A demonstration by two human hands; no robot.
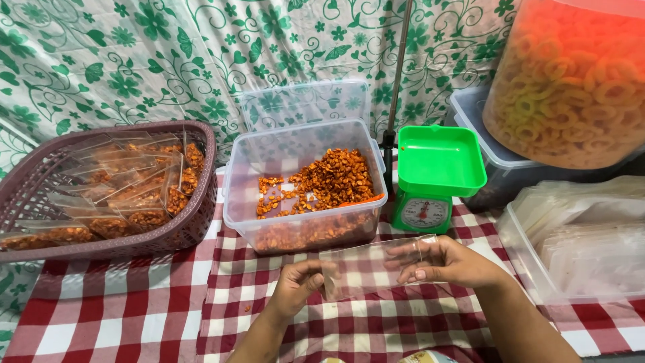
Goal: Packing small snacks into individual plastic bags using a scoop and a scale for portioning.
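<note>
Both my hands hold a small clear plastic bag [368, 267] flat above the red-and-white checked tablecloth [161, 316]. My left hand [299, 286] pinches its left end with closed fingers. My right hand [449, 261] grips its right end, fingers spread along the edge. The bag looks empty. Just beyond it stands a clear plastic tub [235, 195] holding orange-brown fried kernels [332, 178] and an orange scoop [363, 199].
A mauve basket [195, 202] of filled snack bags sits at the left. A green kitchen scale [437, 175] stands right of the tub. A clear tray [521, 259] of empty bags lies at the right, below a large sack of ring snacks [571, 81]. A floral cloth hangs behind.
</note>
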